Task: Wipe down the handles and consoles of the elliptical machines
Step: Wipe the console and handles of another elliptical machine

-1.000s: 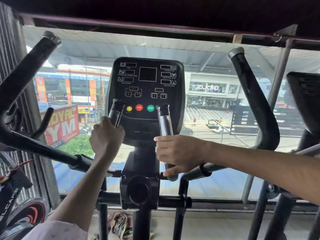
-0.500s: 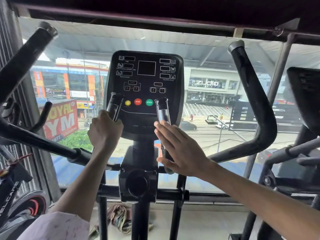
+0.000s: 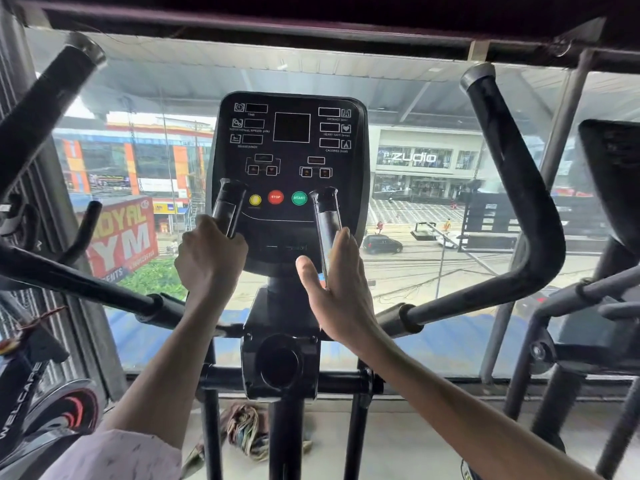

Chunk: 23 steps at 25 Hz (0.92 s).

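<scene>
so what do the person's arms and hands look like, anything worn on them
Both forearms are bare. The left hand and right hand wear no gloves, and no rings, watch or bands show on the sides in view. The only clothing visible is a pale pink sleeve with small dark flecks, at the left upper arm.

black console [image 3: 291, 140], red STOP button [image 3: 275, 197], green START button [image 3: 299, 198]

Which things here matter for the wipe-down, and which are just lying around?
Job:
console
left inner handle, held by left hand
right inner handle, touched by open right hand
long swing handles

Lying about:
bundled cloth on floor
neighbouring bike
</scene>
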Tool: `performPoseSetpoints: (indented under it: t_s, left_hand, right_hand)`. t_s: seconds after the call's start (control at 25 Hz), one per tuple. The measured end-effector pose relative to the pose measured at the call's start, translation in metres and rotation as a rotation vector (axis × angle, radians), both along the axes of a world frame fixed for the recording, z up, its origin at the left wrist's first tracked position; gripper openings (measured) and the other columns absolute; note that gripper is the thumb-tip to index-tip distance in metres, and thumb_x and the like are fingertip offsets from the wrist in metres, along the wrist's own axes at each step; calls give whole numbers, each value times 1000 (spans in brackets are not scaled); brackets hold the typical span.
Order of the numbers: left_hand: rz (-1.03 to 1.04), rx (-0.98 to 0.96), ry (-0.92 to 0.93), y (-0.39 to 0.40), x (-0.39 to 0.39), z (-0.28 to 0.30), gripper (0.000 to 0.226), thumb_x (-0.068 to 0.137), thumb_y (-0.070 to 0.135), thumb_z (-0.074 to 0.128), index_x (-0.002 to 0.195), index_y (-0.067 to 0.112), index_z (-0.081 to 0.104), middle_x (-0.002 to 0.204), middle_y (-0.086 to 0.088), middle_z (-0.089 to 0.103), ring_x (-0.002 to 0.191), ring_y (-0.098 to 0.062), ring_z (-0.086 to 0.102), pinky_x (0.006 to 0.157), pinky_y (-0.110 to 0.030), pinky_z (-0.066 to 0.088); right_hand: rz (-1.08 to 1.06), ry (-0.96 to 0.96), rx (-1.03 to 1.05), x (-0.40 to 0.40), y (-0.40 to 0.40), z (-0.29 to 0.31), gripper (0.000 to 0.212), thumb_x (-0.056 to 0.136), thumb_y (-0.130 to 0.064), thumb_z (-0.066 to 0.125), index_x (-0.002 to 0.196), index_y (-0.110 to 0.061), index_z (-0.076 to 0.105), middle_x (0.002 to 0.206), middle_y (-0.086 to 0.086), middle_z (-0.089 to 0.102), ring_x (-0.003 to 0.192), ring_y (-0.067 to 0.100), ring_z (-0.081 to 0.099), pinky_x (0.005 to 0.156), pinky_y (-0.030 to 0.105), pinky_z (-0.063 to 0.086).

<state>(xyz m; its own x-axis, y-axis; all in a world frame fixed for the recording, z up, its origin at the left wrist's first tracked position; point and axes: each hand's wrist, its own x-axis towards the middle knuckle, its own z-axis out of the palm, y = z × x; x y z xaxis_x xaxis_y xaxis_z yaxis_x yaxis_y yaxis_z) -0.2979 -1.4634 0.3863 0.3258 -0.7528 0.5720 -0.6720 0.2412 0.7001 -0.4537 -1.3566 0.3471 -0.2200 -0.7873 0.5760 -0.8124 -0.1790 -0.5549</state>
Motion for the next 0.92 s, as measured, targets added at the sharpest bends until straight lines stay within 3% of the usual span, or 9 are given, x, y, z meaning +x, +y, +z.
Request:
performPoseSetpoints:
  t_s: [0.04, 0.12, 0.2, 0.28, 0.44, 0.6, 0.76, 0.92]
  left_hand:
    - [5, 1, -1, 0, 0, 0, 24, 80, 20, 62, 100, 8, 56, 85, -14, 63, 73, -34, 59, 63, -37, 45]
    - [3, 8, -9, 2, 0, 1, 26, 81, 21, 63, 102, 7, 56, 90, -17, 64, 76, -35, 60, 64, -37, 43]
    - [1, 15, -15, 3, 0, 2, 28, 83, 21, 62, 105, 6, 57, 91, -18, 65, 72, -31, 53, 63, -36, 41]
    - [9, 19, -16, 3, 1, 2, 29, 83, 20, 61, 107, 5, 58, 92, -18, 65, 70, -29, 48, 62, -36, 39]
    - [-3, 18, -21, 1, 2, 1, 28, 83, 23, 61, 106, 8, 58, 91, -16, 64, 79, -36, 60, 64, -36, 40]
    - [-10, 14, -19, -2, 1, 0, 27, 82, 24, 61, 104, 9, 58, 87, -14, 63, 78, -36, 62, 66, -37, 45]
    - [-18, 19, -8, -1, 1, 0, 23, 81, 22, 61, 100, 9, 59, 85, -12, 62, 72, -32, 52, 64, -35, 41]
    - [-18, 20, -9, 2, 1, 1, 25, 81, 21, 60, 102, 8, 59, 89, -15, 64, 74, -34, 55, 65, -36, 41]
  right_hand:
    - [-1, -97, 32, -2, -7, 8, 90, 91, -72, 33, 154, -11, 19, 161, 5, 22, 148, 17, 22, 119, 35, 20]
    - [83, -385, 48, -14, -27, 35, 89, 78, -87, 30, 114, -10, 56, 115, 9, 62, 106, 24, 60, 92, 42, 45]
    - [369, -848, 122, -29, -45, 59, 80, 81, -85, 34, 89, -10, 60, 83, 12, 62, 71, 24, 60, 71, 37, 46]
    - [614, -1187, 281, -40, -51, 68, 77, 89, -79, 31, 88, -7, 61, 78, 15, 60, 64, 25, 58, 66, 35, 48]
    - [769, -1211, 445, -50, -41, 46, 88, 84, -85, 32, 91, -2, 59, 81, 14, 57, 67, 26, 56, 67, 36, 51]
    - [847, -1255, 442, -57, -51, 51, 100, 78, -91, 30, 94, 3, 61, 83, 16, 58, 67, 27, 56, 79, 40, 50]
    - [940, -1325, 483, -54, -70, 68, 102, 75, -95, 21, 86, -2, 62, 68, 8, 57, 55, 22, 55, 88, 44, 49]
    - [1008, -1266, 673, -62, -59, 29, 101, 72, -97, 17, 79, -5, 58, 59, 6, 52, 50, 21, 50, 86, 44, 53]
